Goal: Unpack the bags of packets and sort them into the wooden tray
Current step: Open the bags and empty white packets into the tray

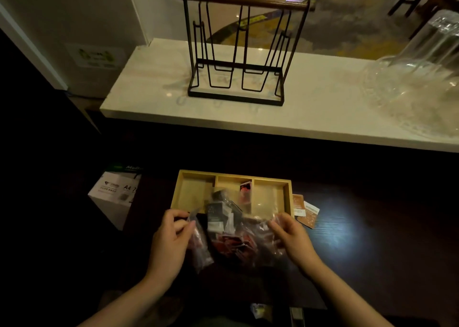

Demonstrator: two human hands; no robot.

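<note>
1. Packets (231, 246), mostly red with a few dark and white ones, sit bunched inside a clear plastic bag (263, 237) on the dark table (372, 239), just in front of the wooden tray (191, 190); the bag's upper part overlaps the tray's near edge.
2. In the head view, the left hand (171, 239) pinches the bag's left edge between thumb and fingers, and the right hand (293, 237) grips the film on the right side. Both are clenched on plastic, not on a packet.
3. The tray has three compartments. The middle one holds a red-and-white packet (245, 192) standing upright; the left and right ones look bare, though dim light makes that uncertain.
4. Two tan packets (305, 211) lie on the table, touching or just beside the tray's right wall, outside it.
5. The step in hand looks like opening the bag. To do it well, pull the two edges apart evenly and keep the mouth facing up, so the contents do not spill across the table.
6. Sliding the bag back off the tray's edge first would leave the compartments clear for sorting.
7. The thin film may tear if tugged sharply; a slow, steady pull is safer.
8. Sorting has barely begun, judging by how full the bag is.
</note>
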